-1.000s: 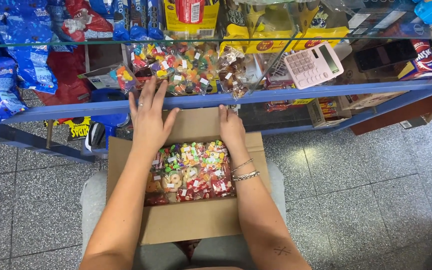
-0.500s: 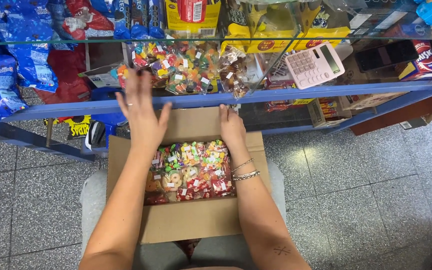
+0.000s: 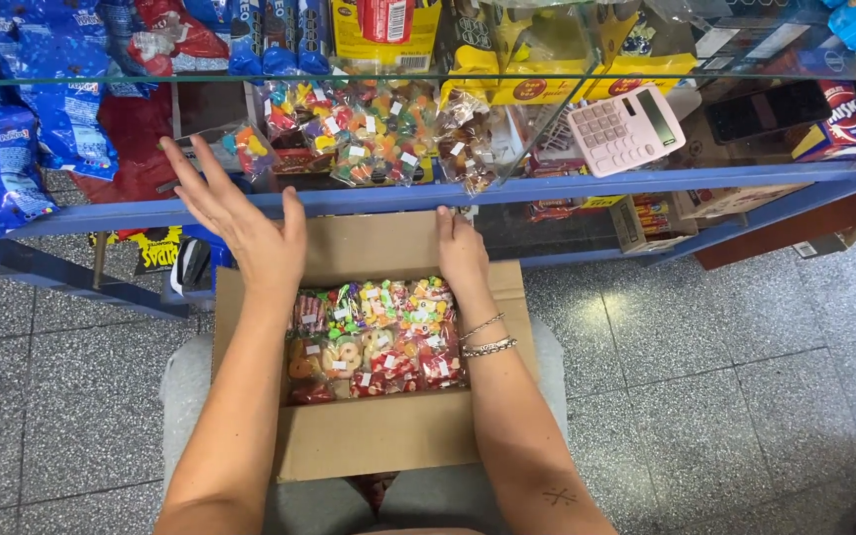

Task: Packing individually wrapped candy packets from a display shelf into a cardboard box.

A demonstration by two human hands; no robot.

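A cardboard box [image 3: 374, 396] sits open on the person's lap, pressed up against the blue frame of a glass display counter [image 3: 587, 183]. The box's long axis runs left to right across the lap, its open top faces up, and its far flap stands raised against the counter front. Both side flaps lie folded outward, and grey tiled floor [image 3: 725, 376] lies open to either side of the knees.

The left hand [image 3: 240, 223] is lifted above the box's far left corner, fingers spread and flat, holding nothing, its fingertips reaching over the counter's blue edge toward the shelf behind the glass. The right hand [image 3: 461, 253] rests palm down on the far flap, fingers together, gripping nothing; two bracelets circle its wrist.

Inside the box, small clear candy bags [image 3: 378, 342] lie packed side by side, filling the middle. More of the same bags [image 3: 369, 134] crowd the counter shelf just beyond the hands. A pink calculator [image 3: 626, 129] lies on the glass top to the right.

The box's near wall hides part of the lap. Glare on the glass blurs the goods behind it, and the blue packets [image 3: 22, 129] at left run off the frame.
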